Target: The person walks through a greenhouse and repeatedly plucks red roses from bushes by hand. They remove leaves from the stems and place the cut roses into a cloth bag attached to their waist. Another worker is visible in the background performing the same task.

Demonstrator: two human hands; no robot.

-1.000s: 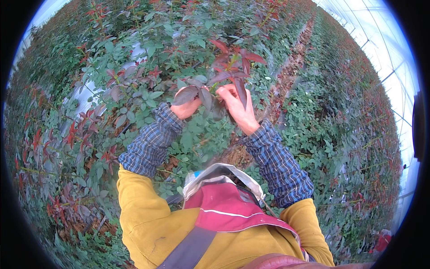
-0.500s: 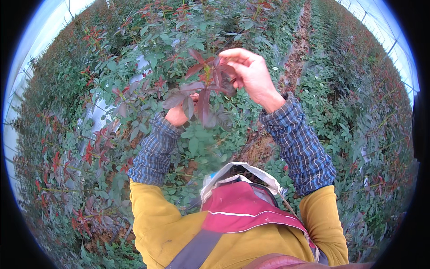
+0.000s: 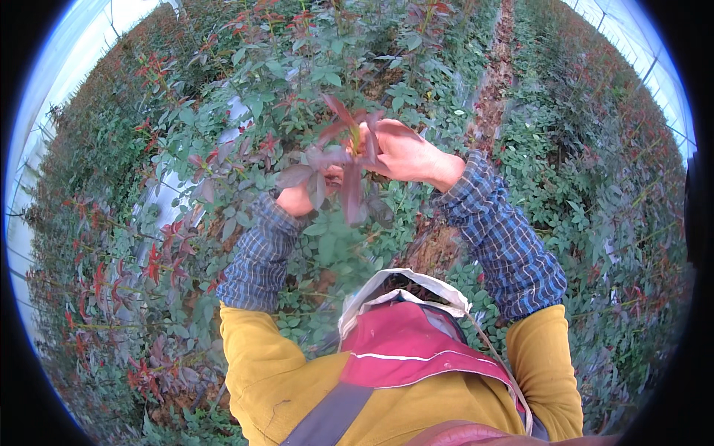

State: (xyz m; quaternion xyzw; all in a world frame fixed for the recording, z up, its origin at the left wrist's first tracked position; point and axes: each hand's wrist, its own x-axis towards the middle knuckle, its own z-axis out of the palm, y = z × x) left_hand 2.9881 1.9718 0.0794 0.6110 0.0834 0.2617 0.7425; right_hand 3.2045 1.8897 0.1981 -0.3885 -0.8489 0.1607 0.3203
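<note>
A tall rose shoot (image 3: 352, 195) with dark reddish-purple leaves and a yellow-green tip stands in front of me, slightly blurred. My left hand (image 3: 297, 200) is low on its left side, fingers curled in around the stem and partly covered by leaves. Higher up, my right hand (image 3: 411, 157) comes in from the right with its fingers closed at the shoot just below the tip. Some of its fingertips are hidden by the leaves. Both forearms wear blue checked sleeves.
Dense rose bushes (image 3: 595, 193) with green and reddish leaves grow on both sides. A brown soil path (image 3: 492, 97) runs away between the rows. Pale ground sheeting (image 3: 165, 195) shows at the left. An open white bag (image 3: 446, 292) hangs at my front beside a red apron (image 3: 401, 338).
My right hand has moved down and left from the outer leaves, its fingers closing in near the tip. The shoot has shifted slightly to the right. My left hand stays low beside it.
</note>
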